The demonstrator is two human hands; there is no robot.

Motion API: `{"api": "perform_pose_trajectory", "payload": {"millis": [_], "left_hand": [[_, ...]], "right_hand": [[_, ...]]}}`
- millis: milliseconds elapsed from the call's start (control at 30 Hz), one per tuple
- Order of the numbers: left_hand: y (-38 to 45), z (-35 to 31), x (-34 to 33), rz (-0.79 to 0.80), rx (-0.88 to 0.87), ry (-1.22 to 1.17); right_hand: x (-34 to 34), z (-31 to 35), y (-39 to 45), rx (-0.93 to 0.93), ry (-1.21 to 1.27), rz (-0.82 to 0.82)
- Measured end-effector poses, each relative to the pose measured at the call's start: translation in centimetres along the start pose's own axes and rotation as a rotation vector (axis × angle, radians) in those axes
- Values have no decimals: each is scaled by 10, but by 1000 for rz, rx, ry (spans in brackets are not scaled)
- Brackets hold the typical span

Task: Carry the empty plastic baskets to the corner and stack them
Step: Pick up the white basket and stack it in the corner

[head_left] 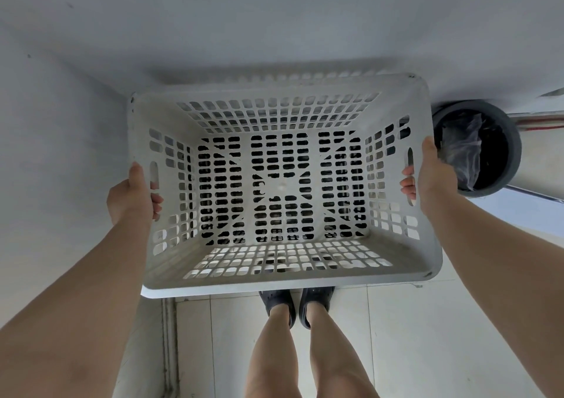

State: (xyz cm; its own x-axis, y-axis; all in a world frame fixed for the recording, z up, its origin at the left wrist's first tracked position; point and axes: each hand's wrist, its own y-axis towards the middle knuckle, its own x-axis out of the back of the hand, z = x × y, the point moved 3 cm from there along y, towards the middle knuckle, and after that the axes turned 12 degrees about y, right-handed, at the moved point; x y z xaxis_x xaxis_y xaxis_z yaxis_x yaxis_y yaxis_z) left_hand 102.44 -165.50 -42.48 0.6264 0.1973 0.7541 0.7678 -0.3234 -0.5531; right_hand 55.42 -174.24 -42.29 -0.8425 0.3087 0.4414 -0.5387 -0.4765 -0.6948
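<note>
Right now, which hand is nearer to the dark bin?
Right. The right hand grips the basket side beside the bin; the left hand grips the opposite side, far from it.

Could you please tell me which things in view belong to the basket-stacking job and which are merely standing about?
Part of the job:
- plastic basket, empty
- left hand and right hand, gripping its side handles

Standing about:
- dark bin with a plastic liner, right of the basket
- slippers
- tiled floor
</note>
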Motion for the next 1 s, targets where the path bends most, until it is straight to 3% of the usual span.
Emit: {"api": "perform_pose_trajectory", "payload": {"millis": [100,200,367,733,867,1000], "left_hand": [[1,0,3,42,40,-31],[-11,0,10,46,-36,78],[-55,35,24,-11,-154,119],[-64,75,20,-201,-203,132],[-64,70,28,-100,-178,110],[-91,39,46,35,-205,173]], "right_hand": [[-2,0,-2,-11,45,1],[1,2,-11,-17,26,-15],[20,-7,-51,280,-302,-28],[33,-50,-49,459,-260,-129],[36,-42,-50,359,-189,-12],[52,-27,-67,82,-215,177]]}}
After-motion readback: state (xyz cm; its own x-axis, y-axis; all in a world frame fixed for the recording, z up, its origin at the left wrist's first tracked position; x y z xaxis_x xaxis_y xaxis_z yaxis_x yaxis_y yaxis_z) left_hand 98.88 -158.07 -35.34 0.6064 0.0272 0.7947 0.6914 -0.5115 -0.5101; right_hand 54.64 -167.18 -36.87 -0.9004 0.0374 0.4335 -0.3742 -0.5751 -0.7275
